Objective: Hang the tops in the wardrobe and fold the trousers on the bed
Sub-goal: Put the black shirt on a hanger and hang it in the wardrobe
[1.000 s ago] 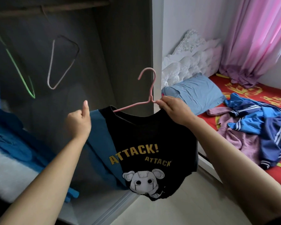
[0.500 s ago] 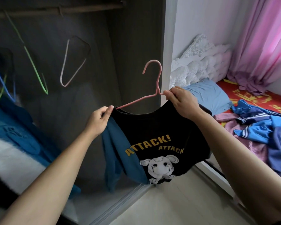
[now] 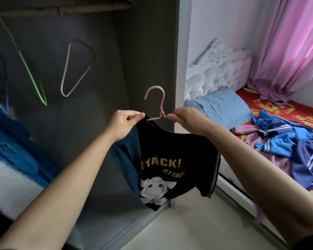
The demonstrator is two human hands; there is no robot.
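In front of the open wardrobe (image 3: 90,123), the black T-shirt (image 3: 177,156) hangs on a pink hanger (image 3: 160,107). The left hand (image 3: 124,123) pinches the shirt's shoulder at the hanger's left arm. The right hand (image 3: 187,119) grips the hanger's right arm beside the neck.

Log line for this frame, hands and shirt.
state: shirt on hanger | left hand: pinches shirt | right hand: grips hanger | rail: hanger not yet hung

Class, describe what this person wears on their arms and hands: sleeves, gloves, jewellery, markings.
The left hand and right hand are bare: no gloves, rings or watch show. The left forearm and right forearm are uncovered; a dark sleeve edge shows at the right arm's bottom corner.
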